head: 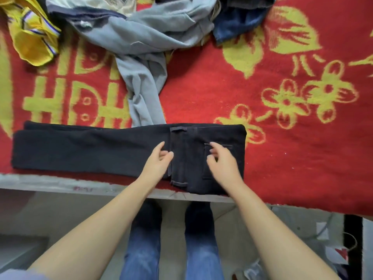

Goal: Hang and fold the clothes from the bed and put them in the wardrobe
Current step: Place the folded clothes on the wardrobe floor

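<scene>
Dark folded trousers lie along the near edge of the red bed cover. Left hand and right hand, fingers loosely curled and holding nothing, hover over the waistband end; contact cannot be told.

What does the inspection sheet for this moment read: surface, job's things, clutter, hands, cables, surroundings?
Surface: bed covered by a red blanket with yellow flowers and characters.
Job's things: dark trousers folded lengthwise, lying flat along the near edge; grey garment, yellow garment and blue denim garment heaped unfolded at the far side.
Clutter: nothing seen on the bed beyond clothes.
Hands: left hand and right hand over the trousers' waist end, fingers loosely curled, gripping nothing clearly.
Cables: possibly a thin wire on the floor at right; unclear.
Surroundings: pale floor, the person's jeans-clad legs, scattered scraps at lower right.
</scene>
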Demonstrator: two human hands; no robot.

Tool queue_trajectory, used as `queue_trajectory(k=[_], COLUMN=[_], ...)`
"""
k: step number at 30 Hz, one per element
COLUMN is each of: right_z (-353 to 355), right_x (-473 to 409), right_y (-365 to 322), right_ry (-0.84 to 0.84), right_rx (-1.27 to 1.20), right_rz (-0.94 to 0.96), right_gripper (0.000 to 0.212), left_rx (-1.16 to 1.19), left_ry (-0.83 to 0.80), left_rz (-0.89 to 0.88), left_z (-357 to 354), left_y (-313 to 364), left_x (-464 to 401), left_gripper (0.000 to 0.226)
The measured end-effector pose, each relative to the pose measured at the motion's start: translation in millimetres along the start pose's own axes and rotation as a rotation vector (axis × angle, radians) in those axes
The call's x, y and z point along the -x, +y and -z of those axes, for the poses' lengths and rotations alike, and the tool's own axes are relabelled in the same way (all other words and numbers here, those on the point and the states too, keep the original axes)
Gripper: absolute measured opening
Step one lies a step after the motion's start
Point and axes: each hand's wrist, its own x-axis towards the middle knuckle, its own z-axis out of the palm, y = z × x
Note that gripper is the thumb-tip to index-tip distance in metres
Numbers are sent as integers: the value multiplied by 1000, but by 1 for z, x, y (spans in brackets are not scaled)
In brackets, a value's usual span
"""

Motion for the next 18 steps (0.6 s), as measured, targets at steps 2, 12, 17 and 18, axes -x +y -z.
queue_trajectory(k=[2, 12, 17, 18], right_z=[24, 66, 47, 32], right_x=[-4, -25, 22, 31], right_y=[29, 24, -91, -116], right_ry=[181, -239, -320, -317], right_rx=[12, -430, -582, -563], right_rz=[-15, -328, -15, 15], right_gripper=[46, 31, 26, 24], left_rx=[-112, -334, 455, 520], left_ry=[-53, -26, -201, -206], left_rz=[-77, -103, 42, 13], left_z=[-17, -52, -11, 6], left_y=[2, 21, 47, 49], left_x=[4, 28, 55, 60], left_gripper=[62, 60, 34, 29])
